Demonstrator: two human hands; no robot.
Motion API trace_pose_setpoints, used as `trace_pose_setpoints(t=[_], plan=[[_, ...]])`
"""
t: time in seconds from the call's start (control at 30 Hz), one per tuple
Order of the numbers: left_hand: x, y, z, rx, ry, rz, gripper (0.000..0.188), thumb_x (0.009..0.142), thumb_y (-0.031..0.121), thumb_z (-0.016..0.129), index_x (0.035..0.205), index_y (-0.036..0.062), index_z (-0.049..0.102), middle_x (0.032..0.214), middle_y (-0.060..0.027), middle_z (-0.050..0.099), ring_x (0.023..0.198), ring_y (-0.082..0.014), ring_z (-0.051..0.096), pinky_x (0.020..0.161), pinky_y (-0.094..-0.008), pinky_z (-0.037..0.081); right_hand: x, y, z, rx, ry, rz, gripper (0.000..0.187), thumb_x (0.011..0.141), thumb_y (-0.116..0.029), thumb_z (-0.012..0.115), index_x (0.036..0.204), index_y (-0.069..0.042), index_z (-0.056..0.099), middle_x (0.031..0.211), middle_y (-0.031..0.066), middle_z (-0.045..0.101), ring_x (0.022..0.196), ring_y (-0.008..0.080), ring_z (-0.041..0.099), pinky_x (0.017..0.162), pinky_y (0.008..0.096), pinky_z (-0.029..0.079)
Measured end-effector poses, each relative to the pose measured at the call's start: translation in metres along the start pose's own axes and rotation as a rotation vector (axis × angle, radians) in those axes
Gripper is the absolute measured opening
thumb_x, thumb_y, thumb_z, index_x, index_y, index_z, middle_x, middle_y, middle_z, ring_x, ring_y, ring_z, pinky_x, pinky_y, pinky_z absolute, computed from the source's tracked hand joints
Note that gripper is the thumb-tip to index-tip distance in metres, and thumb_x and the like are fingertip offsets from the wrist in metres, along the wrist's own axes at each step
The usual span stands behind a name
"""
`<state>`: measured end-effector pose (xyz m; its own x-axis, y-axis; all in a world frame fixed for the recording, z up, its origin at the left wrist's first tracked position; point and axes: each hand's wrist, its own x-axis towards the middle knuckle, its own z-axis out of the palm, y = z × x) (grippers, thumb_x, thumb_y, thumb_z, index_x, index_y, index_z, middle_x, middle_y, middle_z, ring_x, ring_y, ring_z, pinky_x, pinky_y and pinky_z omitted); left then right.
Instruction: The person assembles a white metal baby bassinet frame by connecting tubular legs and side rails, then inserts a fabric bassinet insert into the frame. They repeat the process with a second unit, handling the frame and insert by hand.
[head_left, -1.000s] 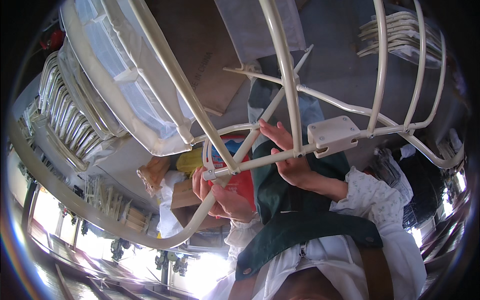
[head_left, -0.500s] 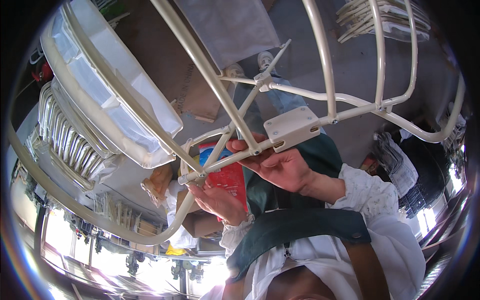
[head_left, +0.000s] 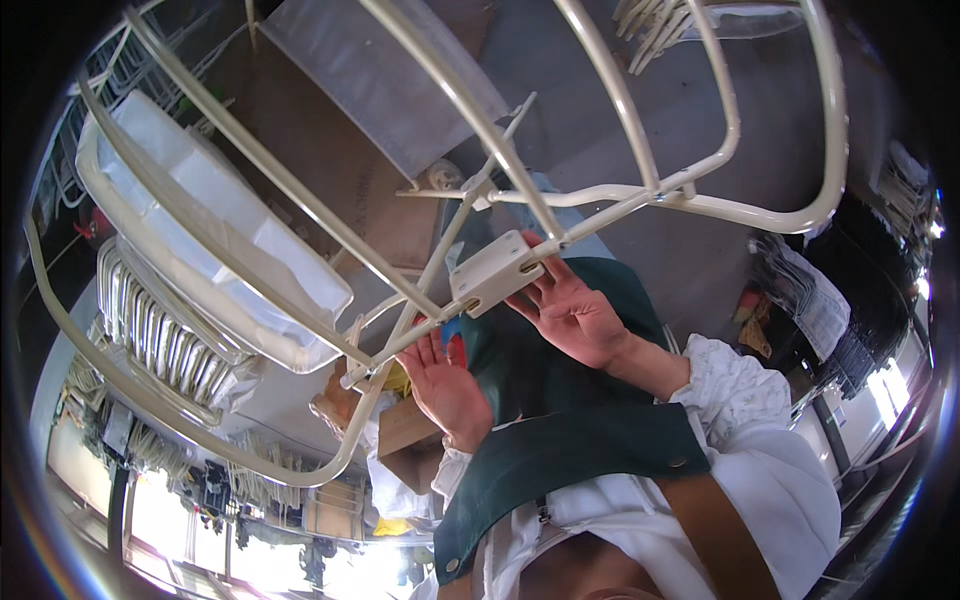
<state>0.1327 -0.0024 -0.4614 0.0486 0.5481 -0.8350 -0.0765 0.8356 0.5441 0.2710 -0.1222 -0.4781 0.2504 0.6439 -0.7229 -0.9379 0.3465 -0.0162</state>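
Note:
A cream tubular metal frame [head_left: 605,218] with several curved bars spans the view in front of me. On its near rail sits a cream bracket block [head_left: 490,268] with screw heads and slots. My right hand [head_left: 582,322] is palm up beneath the rail just right of the block, its fingers spread and some fingertips hidden behind the rail. Near the rail's left end, my left hand [head_left: 452,392] is raised with its fingers extended, fingertips at the tube. Neither hand is wrapped round a bar. A crossed pair of tubes meets at a small cream joint [head_left: 481,192] beyond the block.
A translucent white tub [head_left: 280,250] stands at left behind the bars, above a stack of bent metal tubes [head_left: 165,320]. A grey sheet [head_left: 390,80] lies on cardboard ahead. An open cardboard box [head_left: 408,435] is by my left forearm; wrapped stacked parts [head_left: 808,295] stand at right.
The frame and its block have shifted left in the view, and the frame has turned. My right hand's curled fingers have spread, and my left hand has risen with its fingers straighter.

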Motion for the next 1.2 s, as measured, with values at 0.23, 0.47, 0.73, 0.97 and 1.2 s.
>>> trace_pose_setpoints(t=[0.23, 0.47, 0.73, 0.97, 1.2], plan=[[-0.021, -0.013, 0.048, 0.069, -0.131, -0.237, 0.047, 0.103, 0.039, 0.046, 0.140, 0.0082, 0.044, 0.136, -0.0086, 0.053, 0.127, -0.0215, 0.047, 0.101, -0.0374, 0.036, -0.015, -0.047, 0.003, -0.076, -0.060, -0.144, 0.078, 0.077, 0.005, 0.043, 0.152, -0.013, 0.030, 0.159, 0.0096, 0.027, 0.147, 0.0253, 0.024, 0.122, 0.0447, 0.013], [-0.023, -0.020, 0.071, 0.008, -0.372, -0.391, 0.048, 0.104, 0.038, 0.045, 0.136, 0.0029, 0.047, 0.137, -0.0113, 0.053, 0.132, -0.0244, 0.045, 0.110, -0.0412, 0.034, -0.027, -0.073, 0.008, 0.146, -0.077, -0.263, 0.079, 0.079, 0.001, 0.046, 0.153, -0.018, 0.027, 0.158, 0.0104, 0.026, 0.146, 0.0352, 0.023, 0.122, 0.0506, 0.012], [-0.023, -0.026, 0.088, -0.019, -0.410, -0.525, 0.042, 0.105, 0.036, 0.042, 0.132, 0.0050, 0.051, 0.140, -0.0117, 0.051, 0.133, -0.0253, 0.045, 0.109, -0.0405, 0.037, -0.036, -0.089, 0.014, 0.187, -0.043, -0.338, 0.088, 0.074, -0.002, 0.050, 0.155, -0.021, 0.022, 0.157, 0.0094, 0.027, 0.147, 0.0325, 0.021, 0.122, 0.0514, 0.010], [-0.018, -0.046, 0.107, -0.032, -0.475, -0.548, 0.041, 0.105, 0.036, 0.042, 0.129, 0.0050, 0.053, 0.134, -0.0111, 0.056, 0.128, -0.0256, 0.049, 0.106, -0.0402, 0.039, -0.049, -0.106, 0.002, 0.056, -0.048, -0.211, 0.078, 0.078, -0.002, 0.048, 0.152, -0.008, 0.026, 0.154, 0.0106, 0.032, 0.146, 0.0296, 0.024, 0.122, 0.0485, 0.014], [-0.015, -0.052, 0.112, 0.051, -0.463, -0.471, 0.037, 0.105, 0.032, 0.043, 0.122, 0.0019, 0.056, 0.124, -0.0123, 0.062, 0.116, -0.0253, 0.058, 0.098, -0.0412, 0.044, -0.048, -0.142, -0.056, -0.179, 0.186, -0.347, 0.043, 0.102, -0.027, 0.042, 0.135, -0.001, 0.049, 0.141, 0.0156, 0.050, 0.135, 0.0291, 0.043, 0.115, 0.0436, 0.032]])
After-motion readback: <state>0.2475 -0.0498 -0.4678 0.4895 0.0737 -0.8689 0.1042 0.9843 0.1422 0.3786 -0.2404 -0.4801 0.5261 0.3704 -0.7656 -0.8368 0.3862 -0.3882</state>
